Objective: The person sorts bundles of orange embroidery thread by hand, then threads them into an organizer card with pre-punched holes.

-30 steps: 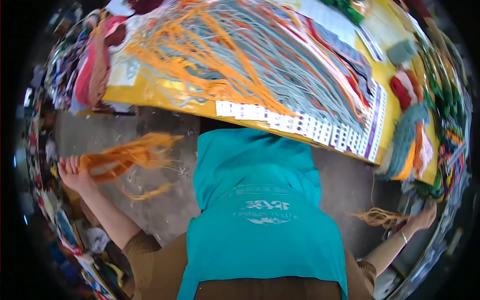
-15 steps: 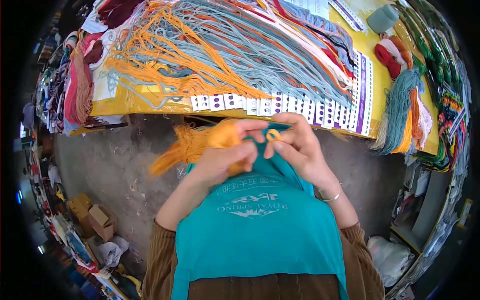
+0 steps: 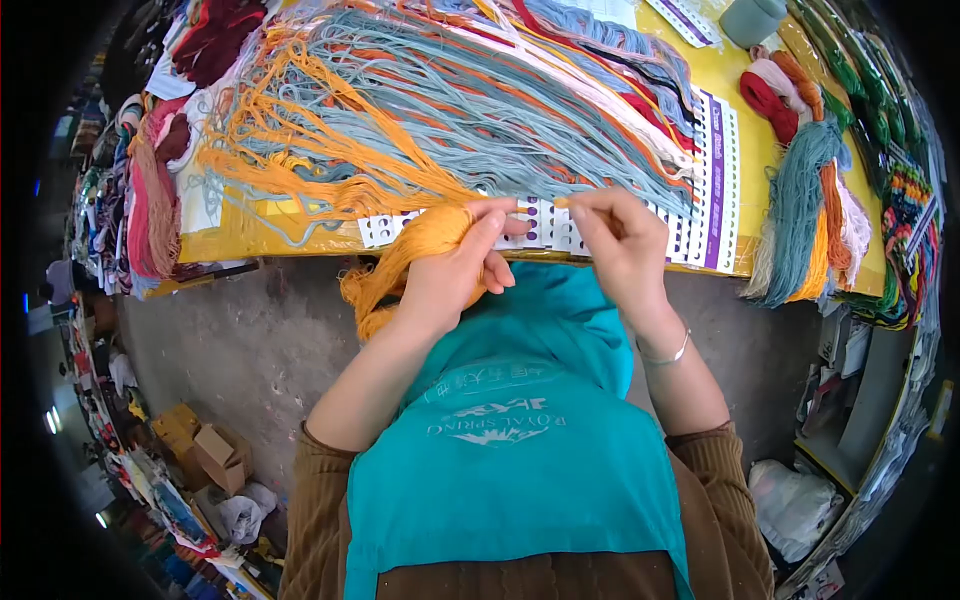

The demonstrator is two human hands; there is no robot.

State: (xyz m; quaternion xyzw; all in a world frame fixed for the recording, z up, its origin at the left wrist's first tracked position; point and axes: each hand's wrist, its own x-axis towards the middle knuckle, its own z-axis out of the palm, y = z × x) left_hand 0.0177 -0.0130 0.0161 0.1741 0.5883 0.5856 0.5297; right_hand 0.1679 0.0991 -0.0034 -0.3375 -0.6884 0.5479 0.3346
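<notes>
A bundle of orange thread (image 3: 432, 236) is held in my left hand (image 3: 452, 275), with loose loops hanging off toward the left below the table edge. The fingers of my right hand (image 3: 625, 245) are pinched on a small piece of orange thread (image 3: 562, 202), over the row of white and purple punched cards (image 3: 540, 225). A gap lies between the two hands. Behind them, orange strands (image 3: 350, 185) spread across a long layer of grey-blue threads (image 3: 480, 110) on the table.
The yellow table (image 3: 225, 240) ends in front of my hands. Coloured skeins (image 3: 800, 215) hang over its right side, and pink and brown skeins (image 3: 155, 200) lie at the left. A grey-green spool (image 3: 752, 20) stands at the back right. Cardboard boxes (image 3: 215, 455) sit on the floor.
Both hands have moved up toward the cards and farther apart. The orange loop at my right fingertips no longer shows as a ring. The orange bundle has shifted with my left hand.
</notes>
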